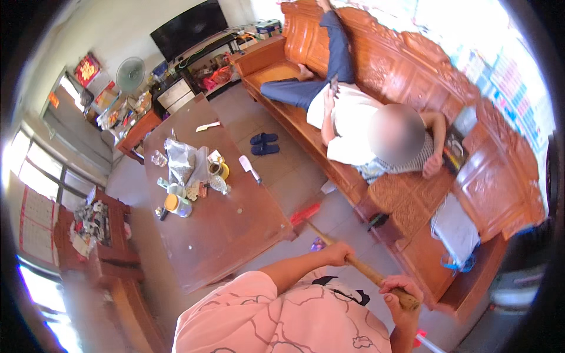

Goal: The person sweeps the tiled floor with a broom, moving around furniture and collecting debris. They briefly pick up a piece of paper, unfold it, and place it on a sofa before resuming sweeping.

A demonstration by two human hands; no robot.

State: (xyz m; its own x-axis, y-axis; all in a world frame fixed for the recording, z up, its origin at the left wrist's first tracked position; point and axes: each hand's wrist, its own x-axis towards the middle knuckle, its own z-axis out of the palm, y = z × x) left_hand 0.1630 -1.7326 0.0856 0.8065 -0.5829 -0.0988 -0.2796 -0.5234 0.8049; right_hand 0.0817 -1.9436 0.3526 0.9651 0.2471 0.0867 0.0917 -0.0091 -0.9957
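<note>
A long wooden handle (368,273) runs slantwise in front of my body, held by both hands. My left hand (339,254) grips it partway along, near the table's corner. Around the handle's thick near end my right hand (401,293) is closed. Beyond my left hand the handle narrows towards red material (304,214) on the floor beside the table corner; whether the two are joined I cannot tell. A small purple item (317,244) lies on the floor below the red material.
A wooden table (220,242) bears jars, bags and a cleaver (250,169). On the carved wooden bench (304,163) a person (353,110) lies with a phone. Slippers (265,144) sit on the floor between. A grey bag (457,231) rests on the bench's near part.
</note>
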